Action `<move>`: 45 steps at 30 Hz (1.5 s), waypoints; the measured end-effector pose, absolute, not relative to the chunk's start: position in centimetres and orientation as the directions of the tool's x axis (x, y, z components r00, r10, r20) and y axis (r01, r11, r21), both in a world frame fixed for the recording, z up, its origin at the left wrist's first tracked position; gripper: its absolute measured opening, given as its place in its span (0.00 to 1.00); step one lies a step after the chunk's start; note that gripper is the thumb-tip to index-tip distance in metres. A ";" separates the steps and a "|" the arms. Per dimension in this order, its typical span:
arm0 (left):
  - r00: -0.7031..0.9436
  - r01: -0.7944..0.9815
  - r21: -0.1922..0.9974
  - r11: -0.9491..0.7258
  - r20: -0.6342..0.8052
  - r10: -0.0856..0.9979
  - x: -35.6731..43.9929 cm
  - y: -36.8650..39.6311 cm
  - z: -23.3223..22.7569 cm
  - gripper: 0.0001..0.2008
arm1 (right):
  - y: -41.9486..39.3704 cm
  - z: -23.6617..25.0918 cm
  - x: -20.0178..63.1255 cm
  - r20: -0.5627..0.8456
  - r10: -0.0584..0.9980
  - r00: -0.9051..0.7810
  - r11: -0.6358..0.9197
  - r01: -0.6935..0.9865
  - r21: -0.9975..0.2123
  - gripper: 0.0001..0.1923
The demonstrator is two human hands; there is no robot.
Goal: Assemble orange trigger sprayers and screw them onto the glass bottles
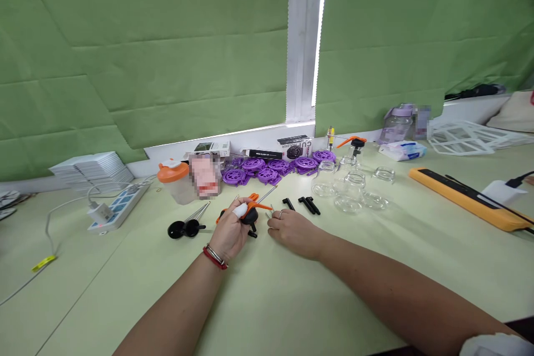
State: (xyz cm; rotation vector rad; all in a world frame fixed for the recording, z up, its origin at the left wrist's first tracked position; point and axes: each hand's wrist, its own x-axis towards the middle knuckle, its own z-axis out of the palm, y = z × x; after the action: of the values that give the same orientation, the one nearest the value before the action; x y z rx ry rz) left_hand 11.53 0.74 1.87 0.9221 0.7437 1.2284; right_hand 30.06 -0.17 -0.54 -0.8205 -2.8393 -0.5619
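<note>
My left hand (pixel 232 231) is closed around a black lid with an orange lever (pixel 251 212); a white covering wraps one fingertip. The orange lever points right, toward my right hand (pixel 294 233). The fingers of my right hand are pinched together close to the lever's tip, on a small thin piece too small to make out. Several short black tubes (pixel 309 205) lie just beyond my right hand. Left of my left hand rest black round parts with metal rods (pixel 183 228). Another orange part (pixel 220 216) is partly hidden behind my left hand.
Purple wheel-shaped parts (pixel 269 169) line the back, beside a clear shaker with an orange lid (pixel 173 178). Glass jars (pixel 354 183) stand at right of centre. A power strip (pixel 119 207) sits left, an orange-and-black bar (pixel 463 197) right.
</note>
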 end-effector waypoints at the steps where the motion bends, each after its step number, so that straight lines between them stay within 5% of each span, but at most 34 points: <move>1: 0.193 -0.442 0.894 0.075 0.013 0.981 11.5 0.8 1.8 0.06 | -0.1 -0.5 30.1 0.230 0.504 -0.832 0.767 0.554 0.324 0.13; 9: 0.188 -0.475 0.875 0.090 0.001 0.982 11.5 0.8 1.8 0.07 | 0.0 -0.9 30.0 0.193 0.485 -0.853 0.767 0.521 0.375 0.14; 28: 0.167 -0.500 0.862 0.080 0.006 0.986 11.8 0.7 1.6 0.06 | -0.1 -1.6 29.2 0.203 0.237 -0.950 0.820 0.308 0.482 0.10; 45: 0.185 -0.484 0.872 0.075 0.018 0.983 11.7 0.9 1.2 0.04 | -0.3 -1.2 29.0 0.215 0.268 -0.939 0.822 0.339 0.457 0.08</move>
State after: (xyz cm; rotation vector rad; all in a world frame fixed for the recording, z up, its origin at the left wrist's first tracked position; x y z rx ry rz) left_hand 11.73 0.85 1.21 0.8906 0.7154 1.2541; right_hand 28.97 -0.33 -1.20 -0.4793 -2.8625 -0.7583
